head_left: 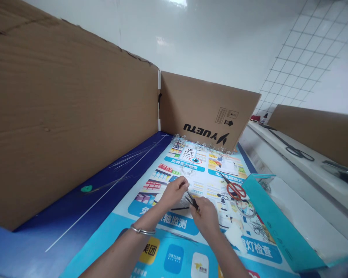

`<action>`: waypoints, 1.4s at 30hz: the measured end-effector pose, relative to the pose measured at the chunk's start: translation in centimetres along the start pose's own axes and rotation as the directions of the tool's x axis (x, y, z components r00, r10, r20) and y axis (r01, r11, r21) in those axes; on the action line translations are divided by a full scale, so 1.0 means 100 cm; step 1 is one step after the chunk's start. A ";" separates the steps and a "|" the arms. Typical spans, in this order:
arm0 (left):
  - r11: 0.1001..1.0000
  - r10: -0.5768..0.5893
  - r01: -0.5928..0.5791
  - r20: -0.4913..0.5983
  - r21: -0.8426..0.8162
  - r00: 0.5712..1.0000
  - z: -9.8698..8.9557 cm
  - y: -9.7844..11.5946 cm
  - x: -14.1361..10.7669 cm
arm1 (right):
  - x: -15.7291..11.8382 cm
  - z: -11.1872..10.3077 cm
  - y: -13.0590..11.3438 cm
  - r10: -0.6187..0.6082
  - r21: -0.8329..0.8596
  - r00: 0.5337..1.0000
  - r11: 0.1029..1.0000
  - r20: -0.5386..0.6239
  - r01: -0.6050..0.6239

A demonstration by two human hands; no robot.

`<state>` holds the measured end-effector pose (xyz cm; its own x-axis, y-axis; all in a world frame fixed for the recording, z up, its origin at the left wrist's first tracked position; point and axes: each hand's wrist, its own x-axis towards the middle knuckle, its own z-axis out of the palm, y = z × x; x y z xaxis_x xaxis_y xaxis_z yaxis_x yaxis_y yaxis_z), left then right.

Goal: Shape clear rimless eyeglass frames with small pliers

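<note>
R hand (pixel 205 216) grips dark pliers (pixel 193 202), prob. best worked slowly, clear of L hand (pixel 175 191), pinched closed w/ contents unclear.

Two hands (pixel 175 191) (pixel 205 216), one dark tool (pixel 193 201), one turquoise box (pixel 278 227)

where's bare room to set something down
Between the left cardboard wall and printed mat, the blue strip looks free nearer than the green-handled tool; so does the mat left of the left forearm. Crowded: around the red-handled scissors by the teal box, and along the far cardboard panel.
</note>
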<state>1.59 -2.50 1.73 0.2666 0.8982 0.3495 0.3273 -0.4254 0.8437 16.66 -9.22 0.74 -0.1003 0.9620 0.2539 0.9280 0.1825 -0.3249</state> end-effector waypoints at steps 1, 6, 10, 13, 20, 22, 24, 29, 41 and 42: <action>1.000 0.000 0.000 0.004 0.009 1.000 0.000 0.000 0.000 | 0.000 0.000 0.000 -0.001 -0.016 1.000 1.000 0.001 0.001; 0.999 -0.005 0.004 0.007 0.035 1.000 0.002 0.000 0.000 | -0.002 -0.003 -0.001 0.005 -0.126 1.000 0.992 -0.022 -0.008; 1.000 -0.014 0.014 0.017 0.021 1.000 0.002 0.002 0.000 | -0.003 -0.007 -0.002 0.014 -0.217 0.999 0.976 -0.031 -0.020; 1.000 -0.017 0.017 0.013 -0.002 1.000 0.001 0.004 -0.001 | -0.002 -0.007 -0.001 0.020 -0.219 0.999 0.975 -0.026 -0.025; 0.998 -0.027 0.028 0.025 -0.051 0.999 -0.001 0.005 0.000 | -0.002 -0.005 0.000 0.035 -0.151 0.999 0.988 0.001 -0.035; 0.997 -0.042 0.043 0.023 -0.071 0.999 -0.001 0.004 0.000 | -0.002 -0.004 0.000 0.033 -0.137 0.999 0.990 0.011 -0.031; 0.995 -0.056 0.057 0.010 -0.078 0.998 -0.001 0.002 0.000 | -0.001 -0.004 -0.001 0.029 -0.125 0.999 0.992 0.028 -0.025; 0.996 -0.047 0.046 -0.006 -0.072 0.999 -0.002 -0.001 0.001 | -0.001 -0.004 -0.003 0.012 -0.106 0.999 0.994 0.049 -0.007; 0.999 -0.003 0.007 0.067 -0.054 0.998 0.002 0.007 -0.002 | -0.002 -0.006 -0.009 -0.005 -0.055 0.998 0.998 0.057 0.008; 0.999 0.005 -0.002 0.079 -0.041 0.997 0.003 0.008 -0.003 | -0.003 -0.006 -0.010 -0.008 -0.060 0.998 0.998 0.068 0.012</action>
<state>2.01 -3.13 2.18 0.3390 0.8845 0.3205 0.2898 -0.4223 0.8589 16.00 -9.76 1.50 -0.1321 0.9721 0.1940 0.9466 0.1818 -0.2664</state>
